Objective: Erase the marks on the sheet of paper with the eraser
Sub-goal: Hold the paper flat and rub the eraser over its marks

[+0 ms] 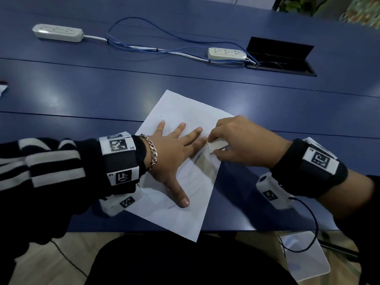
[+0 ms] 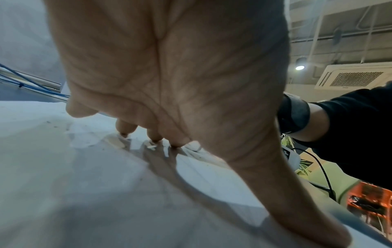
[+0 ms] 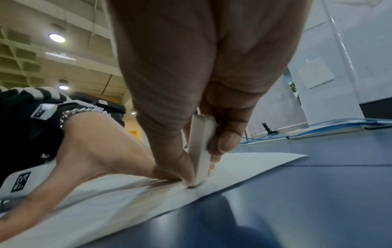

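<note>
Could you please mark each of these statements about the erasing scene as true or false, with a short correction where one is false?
1. The left hand lies flat with spread fingers on the sheet of paper. True.
2. The right hand holds a pencil. False: it pinches a white eraser.
3. The eraser's lower end touches the paper. True.
4. The eraser works near the sheet's left edge. False: it is near the right edge, beside the left hand's fingertips.
5. The paper lies on a blue table. True.
6. Both power strips sit on the paper. False: the power strips lie farther back on the table.
</note>
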`<state>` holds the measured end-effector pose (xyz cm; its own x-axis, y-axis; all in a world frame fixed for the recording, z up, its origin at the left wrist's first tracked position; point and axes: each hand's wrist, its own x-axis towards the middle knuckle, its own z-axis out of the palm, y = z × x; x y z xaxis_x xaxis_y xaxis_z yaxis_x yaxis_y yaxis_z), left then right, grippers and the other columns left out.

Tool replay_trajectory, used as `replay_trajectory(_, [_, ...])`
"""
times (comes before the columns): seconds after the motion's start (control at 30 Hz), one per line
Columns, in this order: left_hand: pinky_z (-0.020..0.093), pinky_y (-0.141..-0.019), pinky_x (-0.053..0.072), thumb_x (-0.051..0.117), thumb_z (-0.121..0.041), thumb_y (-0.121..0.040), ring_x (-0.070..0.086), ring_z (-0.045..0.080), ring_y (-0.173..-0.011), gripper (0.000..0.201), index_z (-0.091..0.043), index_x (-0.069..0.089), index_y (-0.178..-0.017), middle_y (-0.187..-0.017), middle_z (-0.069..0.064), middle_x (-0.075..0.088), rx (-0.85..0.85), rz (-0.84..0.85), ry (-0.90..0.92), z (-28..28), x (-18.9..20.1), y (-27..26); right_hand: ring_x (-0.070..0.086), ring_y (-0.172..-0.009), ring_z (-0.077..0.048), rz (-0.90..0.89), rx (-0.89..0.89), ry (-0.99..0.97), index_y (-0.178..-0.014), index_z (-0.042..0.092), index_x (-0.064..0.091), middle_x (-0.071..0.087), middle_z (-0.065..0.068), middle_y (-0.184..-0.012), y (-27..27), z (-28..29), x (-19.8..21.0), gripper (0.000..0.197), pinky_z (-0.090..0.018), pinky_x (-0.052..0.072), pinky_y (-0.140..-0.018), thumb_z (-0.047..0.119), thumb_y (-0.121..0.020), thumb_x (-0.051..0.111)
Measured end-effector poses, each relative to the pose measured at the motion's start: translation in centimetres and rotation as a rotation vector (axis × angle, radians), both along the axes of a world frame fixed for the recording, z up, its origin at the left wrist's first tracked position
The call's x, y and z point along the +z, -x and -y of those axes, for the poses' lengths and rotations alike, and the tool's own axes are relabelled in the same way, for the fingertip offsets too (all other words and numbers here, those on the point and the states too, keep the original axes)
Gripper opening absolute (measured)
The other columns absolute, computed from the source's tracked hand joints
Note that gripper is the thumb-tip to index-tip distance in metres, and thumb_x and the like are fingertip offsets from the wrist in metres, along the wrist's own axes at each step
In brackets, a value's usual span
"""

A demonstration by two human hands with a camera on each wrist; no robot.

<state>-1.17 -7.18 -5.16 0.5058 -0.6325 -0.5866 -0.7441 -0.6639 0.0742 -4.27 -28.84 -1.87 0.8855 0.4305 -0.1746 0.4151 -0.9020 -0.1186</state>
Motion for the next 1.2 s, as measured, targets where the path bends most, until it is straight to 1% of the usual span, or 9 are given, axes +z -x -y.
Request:
replay_trajectory(0.2, [0.082, -0.115, -0.006, 0.064, -0.105, -0.037, -0.03, 0.039, -0.155, 0.171, -0.033, -0.04, -0.154, -0.164, -0.012, -0.043, 0.001, 0.026, 0.012, 0.0, -0.3, 0.1, 0.056, -0.084, -0.018, -0.06, 0.169, 0.033, -0.097, 0.021, 0.068, 0.059, 0.004, -0.096, 3.3, -1.1, 0.0, 0.019, -0.033, 0.049, -0.073, 0.029, -0.08, 0.065])
replay_trajectory(0.4, [0.083, -0.113, -0.007, 0.06, -0.107, -0.037, -0.029, 0.04, -0.155, 0.171, -0.031, -0.039, -0.154, -0.164, -0.012, -0.043, 0.016, 0.043, -0.017, 0.3, -0.3, 0.2, 0.059, -0.088, -0.021, -0.019, 0.035, 0.056, -0.106, 0.023, 0.068, 0.058, 0.003, -0.096, 1.0, -0.6, 0.5, 0.027, -0.036, 0.05, -0.079, 0.029, -0.08, 0.064])
replay_trajectory(0.57, [0.083, -0.113, -0.009, 0.061, -0.106, -0.038, -0.025, 0.041, -0.156, 0.172, -0.029, -0.037, -0.156, -0.166, -0.008, -0.041, 0.033, 0.075, -0.022, 0.5, 0.0, 0.4, 0.058, -0.084, -0.017, -0.088, 0.142, 0.069, -0.098, 0.025, 0.07, 0.06, 0.006, -0.093, 3.2, -1.4, 0.5, 0.02, -0.034, 0.051, -0.077, 0.036, -0.083, 0.061])
replay_trajectory(0.7, [0.079, -0.115, -0.011, 0.051, -0.111, -0.038, -0.016, 0.044, -0.158, 0.159, -0.045, -0.038, -0.151, -0.171, -0.001, -0.031, 0.041, 0.131, 0.013, 0.3, -0.3, 0.5, 0.06, -0.088, -0.017, -0.088, 0.05, 0.028, -0.1, 0.031, 0.071, 0.065, 0.009, -0.092, 1.5, -0.1, 0.6, 0.024, -0.037, 0.053, -0.081, 0.043, -0.081, 0.063])
replay_trajectory(0.8, [0.073, -0.119, -0.012, 0.054, -0.11, -0.04, -0.016, 0.04, -0.158, 0.155, -0.049, -0.029, -0.155, -0.173, 0.001, -0.022, 0.043, 0.136, 0.042, 0.2, -0.5, 0.0, 0.062, -0.09, -0.015, -0.069, 0.017, -0.042, -0.103, 0.032, 0.074, 0.069, 0.011, -0.096, 0.1, 0.4, 0.9, 0.029, -0.034, 0.052, -0.083, 0.046, -0.079, 0.067])
replay_trajectory(0.9, [0.067, -0.123, -0.014, 0.059, -0.108, -0.039, -0.031, 0.035, -0.156, 0.164, -0.041, -0.031, -0.158, -0.168, -0.004, -0.036, 0.048, 0.088, 0.067, 0.2, -0.7, -0.4, 0.061, -0.092, -0.013, -0.046, -0.01, -0.046, -0.106, 0.033, 0.074, 0.069, 0.01, -0.096, -1.1, 0.2, 0.8, 0.031, -0.031, 0.051, -0.084, 0.044, -0.079, 0.067])
replay_trajectory(1.0, [0.068, -0.123, -0.012, 0.061, -0.108, -0.035, -0.031, 0.034, -0.156, 0.168, -0.041, -0.037, -0.154, -0.165, -0.011, -0.041, 0.063, 0.039, 0.084, 0.2, -1.0, -0.6, 0.058, -0.093, -0.017, -0.018, -0.026, -0.015, -0.107, 0.031, 0.072, 0.065, 0.008, -0.097, -0.7, 0.0, 0.4, 0.031, -0.038, 0.053, -0.083, 0.043, -0.08, 0.064])
replay_trajectory(1.13, [0.07, -0.123, -0.009, 0.063, -0.106, -0.034, -0.033, 0.035, -0.155, 0.171, -0.038, -0.038, -0.154, -0.163, -0.012, -0.043, 0.075, 0.027, 0.054, 0.4, -0.9, -0.6, 0.06, -0.086, -0.017, -0.116, 0.116, 0.051, -0.1, 0.027, 0.073, 0.066, 0.004, -0.094, 1.1, -0.5, 0.8, 0.024, -0.036, 0.052, -0.078, 0.037, -0.081, 0.063])
replay_trajectory(1.2, [0.07, -0.122, -0.01, 0.062, -0.107, -0.032, -0.034, 0.036, -0.154, 0.173, -0.038, -0.041, -0.152, -0.162, -0.012, -0.045, 0.077, 0.024, 0.031, 0.6, -0.7, -0.7, 0.06, -0.084, -0.018, -0.113, 0.081, 0.053, -0.098, 0.027, 0.073, 0.066, 0.003, -0.09, 0.0, -0.6, 1.0, 0.028, -0.038, 0.053, -0.077, 0.039, -0.076, 0.062])
